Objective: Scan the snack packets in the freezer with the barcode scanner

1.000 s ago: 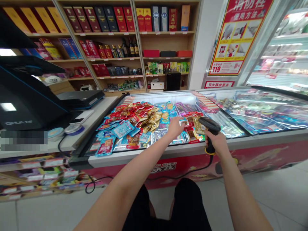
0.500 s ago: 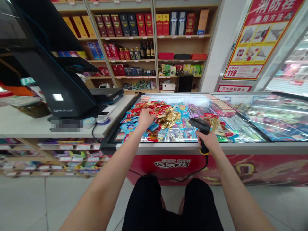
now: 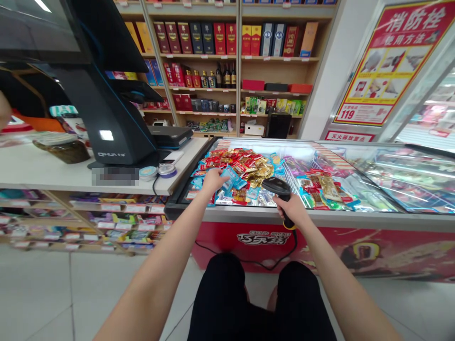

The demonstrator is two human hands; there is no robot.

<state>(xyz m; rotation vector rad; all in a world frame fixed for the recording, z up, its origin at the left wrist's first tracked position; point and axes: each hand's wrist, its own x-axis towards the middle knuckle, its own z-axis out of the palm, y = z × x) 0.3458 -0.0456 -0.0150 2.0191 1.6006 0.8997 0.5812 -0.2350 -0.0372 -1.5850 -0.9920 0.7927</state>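
My left hand (image 3: 213, 181) is closed on the edge of a blue snack packet (image 3: 230, 177), at the front left of a heap of small packets. Red packets (image 3: 234, 156) and gold packets (image 3: 263, 170) make up most of that heap, which lies on the glass top of a chest freezer (image 3: 341, 217). Wrapped around the handle of a black barcode scanner (image 3: 276, 186) is my right hand (image 3: 292, 208). The scanner's head points left, towards the heap, and its cable hangs down in front of the freezer. A smaller group of packets (image 3: 329, 187) lies to its right.
On the left, a counter (image 3: 163, 185) adjoins the freezer and carries a till (image 3: 117, 118), a jar (image 3: 66, 148) and small round tins (image 3: 167, 170). Shelves (image 3: 199, 57) with boxes and bottles stand behind. Part of another person shows at the far left.
My left hand has come down from the red packets and now holds a blue one. My right hand has moved the scanner left, closer to the heap. The view has shifted slightly.
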